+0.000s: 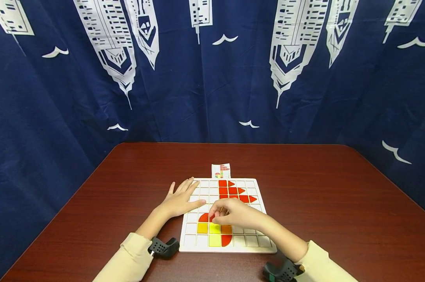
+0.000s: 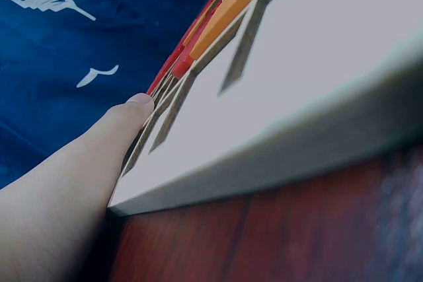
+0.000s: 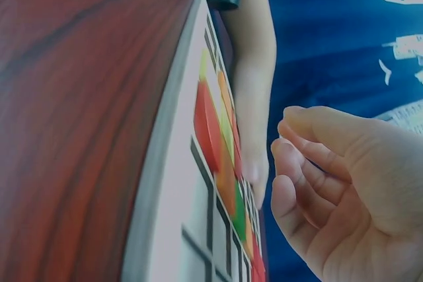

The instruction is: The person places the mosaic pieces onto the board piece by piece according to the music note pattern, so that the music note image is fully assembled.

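Observation:
A white grid board [image 1: 247, 231] lies on the table with flat coloured pieces in its cells. My left hand [image 1: 178, 201] rests on the board's far left part with fingers spread; its thumb [image 2: 122, 130] lies along the edge in the left wrist view. My right hand [image 1: 233, 213] hovers above the board's middle, thumb and fingertips curled close together. No piece shows between them in the right wrist view. Beneath the fingertips is a red rounded piece [image 1: 203, 217]. Near the hand are an orange-yellow square [image 1: 202, 228], a bright yellow square [image 1: 214, 228] and an orange piece [image 1: 226, 229].
Red squares and pointed pieces [image 1: 232, 191] form rows at the board's far side. Below the right hand sit a pale yellow square [image 1: 215, 240] and a red rounded piece [image 1: 226, 240]. A small pattern card [image 1: 215, 169] lies behind the board. A blue curtain [image 1: 184, 94] hangs behind the table.

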A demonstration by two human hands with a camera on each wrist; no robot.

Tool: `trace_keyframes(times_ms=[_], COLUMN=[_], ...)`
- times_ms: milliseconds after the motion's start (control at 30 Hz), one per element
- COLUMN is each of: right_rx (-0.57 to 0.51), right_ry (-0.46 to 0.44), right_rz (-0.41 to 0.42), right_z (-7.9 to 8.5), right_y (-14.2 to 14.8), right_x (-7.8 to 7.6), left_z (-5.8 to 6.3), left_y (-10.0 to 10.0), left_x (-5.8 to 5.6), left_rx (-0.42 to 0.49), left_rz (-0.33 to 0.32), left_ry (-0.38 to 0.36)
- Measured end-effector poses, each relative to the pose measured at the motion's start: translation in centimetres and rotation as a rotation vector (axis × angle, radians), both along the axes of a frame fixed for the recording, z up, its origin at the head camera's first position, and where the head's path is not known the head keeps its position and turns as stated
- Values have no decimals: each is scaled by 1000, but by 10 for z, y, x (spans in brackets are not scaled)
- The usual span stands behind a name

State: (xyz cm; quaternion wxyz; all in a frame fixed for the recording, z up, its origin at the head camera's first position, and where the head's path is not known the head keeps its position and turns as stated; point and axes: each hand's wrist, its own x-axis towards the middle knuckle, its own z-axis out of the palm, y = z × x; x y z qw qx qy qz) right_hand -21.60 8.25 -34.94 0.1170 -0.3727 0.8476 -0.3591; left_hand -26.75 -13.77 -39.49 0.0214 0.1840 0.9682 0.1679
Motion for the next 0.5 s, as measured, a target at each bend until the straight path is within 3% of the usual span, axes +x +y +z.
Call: trace_keyframes(times_ms=[200, 500], right_rx=[11, 30], right_ry=[-35, -1], right_rz=[-43, -109], right_z=[4, 5], right_y=[25, 70], right_x=[0, 3], left_z=[1, 1], left_y=[0, -1], left_x=[2, 2], left_rx=[1, 4], left_rz=[-1, -9], left_ry=[-6, 5])
